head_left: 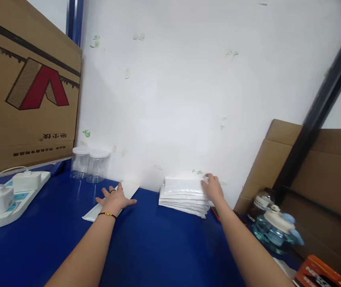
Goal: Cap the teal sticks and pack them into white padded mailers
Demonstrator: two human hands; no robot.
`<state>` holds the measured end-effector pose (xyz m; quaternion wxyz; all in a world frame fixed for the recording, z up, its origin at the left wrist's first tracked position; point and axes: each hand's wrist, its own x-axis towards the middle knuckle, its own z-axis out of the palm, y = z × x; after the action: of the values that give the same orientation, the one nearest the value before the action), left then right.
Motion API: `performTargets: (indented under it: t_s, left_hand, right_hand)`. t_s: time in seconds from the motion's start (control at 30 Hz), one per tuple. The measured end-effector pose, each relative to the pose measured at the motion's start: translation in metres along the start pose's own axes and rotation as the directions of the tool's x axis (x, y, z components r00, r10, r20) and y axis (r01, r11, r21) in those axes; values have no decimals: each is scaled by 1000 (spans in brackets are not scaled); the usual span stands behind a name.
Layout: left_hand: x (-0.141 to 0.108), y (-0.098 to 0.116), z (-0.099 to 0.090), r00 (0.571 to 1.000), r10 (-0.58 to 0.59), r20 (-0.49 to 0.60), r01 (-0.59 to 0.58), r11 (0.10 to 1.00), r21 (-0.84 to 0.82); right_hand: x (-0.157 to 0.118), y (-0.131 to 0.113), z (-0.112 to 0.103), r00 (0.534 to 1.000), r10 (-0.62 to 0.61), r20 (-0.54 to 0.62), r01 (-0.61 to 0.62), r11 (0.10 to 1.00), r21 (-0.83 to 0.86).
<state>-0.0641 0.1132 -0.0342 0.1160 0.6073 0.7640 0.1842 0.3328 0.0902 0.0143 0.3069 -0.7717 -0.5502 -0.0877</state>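
My left hand (115, 199) lies flat with its fingers spread on a white flat plastic packet (91, 214), covering its middle. It wears rings and a dark bracelet with a gold bead. A stack of similar white packets (185, 195) rests on the blue table near the wall, its layers slightly fanned toward me. At the stack's far right corner is my right hand (213, 188), thumb and forefinger apart and touching the top packet's edge. No firm grip shows there, and some of its fingers are hidden.
Two clear jars (97, 167) with white lids stand at the back left beside a large cardboard box (30, 131). A power strip (15, 215) with chargers lies left. Rightward are a brown bottle (260, 205), a teal drink bottle (273, 235) and a red Nescafe box (316, 273).
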Motion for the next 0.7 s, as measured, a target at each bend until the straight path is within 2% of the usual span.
performTargets:
  t_s: [0.1, 0.17, 0.27, 0.37, 0.4, 0.47, 0.53, 0.57, 0.6, 0.63, 0.67, 0.7]
  left_hand:
    - [3, -6, 3, 998, 0, 61, -2, 999, 42]
    - [2, -5, 1, 998, 28, 57, -30, 999, 36]
    - [1, -5, -5, 999, 36, 22, -36, 999, -4]
    - [2, -6, -17, 998, 47, 42, -42, 993, -113]
    - [1, -6, -22, 995, 76, 61, -64, 981, -182]
    - [-5, -4, -36, 977, 167, 130, -107, 921, -374]
    - [-18, 1, -51, 926, 283, 249, -85, 799, -595]
    - [-26, 5, -57, 882, 342, 323, -37, 735, -677]
    - [-35, 11, -62, 820, 425, 383, -3, 673, -739]
    - [-44, 17, -65, 755, 500, 425, 24, 625, -780]
    - [-51, 24, -66, 691, 567, 449, 37, 592, -805]
    - [-58, 32, -65, 626, 630, 459, 28, 570, -821]
  right_hand:
    - [-1, -2, -2, 989, -94, 115, 101, 994, -50]
    - [-3, -3, -7, 987, -105, 126, 111, 993, -46]
    - [-9, -7, -22, 992, -122, -15, 122, 992, -23]
    - [-27, -13, -42, 958, -183, -222, 214, 969, 125]
    - [-36, -15, -48, 948, -208, -240, 258, 945, 202]
    - [-58, -22, -57, 947, -249, -202, 308, 882, 357]
    - [-81, -32, -60, 954, -268, -134, 299, 817, 494]
    - [-93, -37, -59, 961, -257, -99, 267, 783, 561]
    - [-104, -43, -56, 971, -231, -58, 213, 731, 648]
    - [-113, -48, -51, 985, -173, -8, 119, 643, 757]
    - [-122, -53, -45, 994, -90, 60, -6, 505, 863]
    - [-129, -57, -38, 985, -26, 170, -153, 325, 933]
